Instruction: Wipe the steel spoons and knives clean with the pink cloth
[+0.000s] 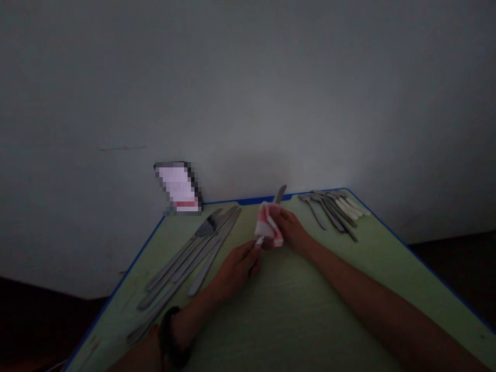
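Observation:
A table knife is held between my two hands above the table, its blade tip pointing away from me. My left hand is closed around the handle end. A pink and white cloth is folded around the middle of the knife, hiding that part. My right hand grips the cloth from the right side, pressing it about the blade. Several more table knives lie on the left, pointing away from me. On the right lie several forks, some with white handles.
The light green table has a blue edge and stands against a grey wall. A phone-like device with a blurred-out screen leans on the wall at the back left corner.

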`<state>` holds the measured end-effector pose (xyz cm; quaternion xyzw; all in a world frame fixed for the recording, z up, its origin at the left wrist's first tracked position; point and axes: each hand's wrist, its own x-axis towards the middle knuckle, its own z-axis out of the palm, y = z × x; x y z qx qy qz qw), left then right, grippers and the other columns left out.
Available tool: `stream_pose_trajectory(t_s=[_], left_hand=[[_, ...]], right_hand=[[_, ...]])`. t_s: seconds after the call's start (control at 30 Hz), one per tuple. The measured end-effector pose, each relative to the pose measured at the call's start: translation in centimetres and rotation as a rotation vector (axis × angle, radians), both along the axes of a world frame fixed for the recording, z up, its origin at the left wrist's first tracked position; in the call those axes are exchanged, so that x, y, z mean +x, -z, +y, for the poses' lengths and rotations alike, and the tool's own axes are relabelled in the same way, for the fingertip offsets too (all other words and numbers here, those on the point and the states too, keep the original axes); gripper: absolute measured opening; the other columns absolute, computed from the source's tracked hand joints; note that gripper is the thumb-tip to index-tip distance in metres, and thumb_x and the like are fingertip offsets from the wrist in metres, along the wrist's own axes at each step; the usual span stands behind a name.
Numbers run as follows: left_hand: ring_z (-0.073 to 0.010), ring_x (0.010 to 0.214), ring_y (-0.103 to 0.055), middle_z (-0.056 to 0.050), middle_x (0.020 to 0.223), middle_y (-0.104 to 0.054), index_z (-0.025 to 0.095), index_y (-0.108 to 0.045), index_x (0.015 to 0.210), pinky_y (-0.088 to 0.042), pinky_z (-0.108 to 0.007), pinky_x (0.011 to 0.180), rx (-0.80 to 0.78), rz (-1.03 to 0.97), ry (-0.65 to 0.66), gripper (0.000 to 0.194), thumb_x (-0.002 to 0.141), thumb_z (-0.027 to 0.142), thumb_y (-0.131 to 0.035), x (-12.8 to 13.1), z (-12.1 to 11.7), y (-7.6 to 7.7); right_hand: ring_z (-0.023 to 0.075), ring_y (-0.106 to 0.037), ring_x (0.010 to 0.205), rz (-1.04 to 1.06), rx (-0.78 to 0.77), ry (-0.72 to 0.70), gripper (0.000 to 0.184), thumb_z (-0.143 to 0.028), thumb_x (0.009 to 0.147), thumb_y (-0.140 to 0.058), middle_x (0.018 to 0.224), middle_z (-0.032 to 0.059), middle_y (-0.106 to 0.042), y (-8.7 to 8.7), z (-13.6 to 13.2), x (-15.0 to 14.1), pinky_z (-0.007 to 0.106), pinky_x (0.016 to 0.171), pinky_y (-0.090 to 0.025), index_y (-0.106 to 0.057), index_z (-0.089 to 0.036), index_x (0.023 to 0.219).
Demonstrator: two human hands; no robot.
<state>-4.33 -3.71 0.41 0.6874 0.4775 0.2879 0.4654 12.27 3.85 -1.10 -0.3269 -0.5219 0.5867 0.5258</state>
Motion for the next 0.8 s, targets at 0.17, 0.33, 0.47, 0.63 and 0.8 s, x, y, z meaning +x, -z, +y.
stream_pose_trajectory(t_s=[0.17, 0.33, 0.47, 0.63, 0.8], left_hand=[[-0.0111, 0.053, -0.046, 0.005, 0.057, -0.046, 0.014, -0.058, 0.096, -0.037, -0.023, 0.054, 0.026, 0.117, -0.012, 0.043, 0.094, 0.046, -0.029, 0.4, -0.2, -0.2], [-0.0107, 0.049, -0.045, 0.006, 0.052, -0.045, 0.015, -0.060, 0.099, -0.036, -0.022, 0.051, -0.037, 0.154, 0.076, 0.044, 0.093, 0.047, -0.029, 0.5, -0.8, -0.6], [-0.0099, 0.046, -0.044, 0.007, 0.048, -0.044, 0.015, -0.062, 0.096, -0.035, -0.021, 0.050, -0.002, 0.183, 0.096, 0.044, 0.093, 0.046, -0.030, 0.4, -1.0, -0.8], [-0.0099, 0.044, -0.044, 0.007, 0.045, -0.042, 0.015, -0.064, 0.092, -0.033, -0.020, 0.048, 0.067, 0.204, 0.099, 0.045, 0.093, 0.045, -0.031, 0.1, -1.1, -0.6], [-0.0099, 0.045, -0.043, 0.007, 0.045, -0.038, 0.014, -0.066, 0.090, -0.032, -0.020, 0.048, 0.116, 0.227, 0.095, 0.045, 0.093, 0.043, -0.032, -0.1, -1.1, -0.9]], right_hand=[[0.0100, -0.049, 0.058, 0.010, -0.028, -0.009, 0.041, -0.055, 0.073, -0.061, 0.067, -0.0013, -0.060, 0.5, 0.0, -0.3, 0.021, 0.053, -0.038, -0.063, -0.015, 0.080], [0.0136, -0.055, 0.055, 0.264, -0.160, 0.070, 0.046, -0.062, 0.074, -0.055, 0.066, 0.0015, -0.061, 0.3, 1.1, 0.8, 0.025, 0.051, -0.044, -0.059, -0.017, 0.084], [0.0140, -0.053, 0.049, 0.357, -0.201, 0.091, 0.048, -0.066, 0.075, -0.051, 0.061, 0.0006, -0.059, 0.2, 1.5, 1.1, 0.025, 0.044, -0.042, -0.057, -0.019, 0.085], [0.0149, -0.053, 0.047, 0.324, -0.213, 0.180, 0.046, -0.066, 0.075, -0.050, 0.053, -0.0016, -0.056, 0.1, 1.2, 0.7, 0.025, 0.043, -0.041, -0.057, -0.022, 0.086], [0.0153, -0.053, 0.046, 0.252, -0.214, 0.177, 0.051, -0.069, 0.076, -0.041, 0.051, -0.0008, -0.056, 0.6, 1.8, 1.2, 0.026, 0.042, -0.041, -0.059, -0.022, 0.084]])
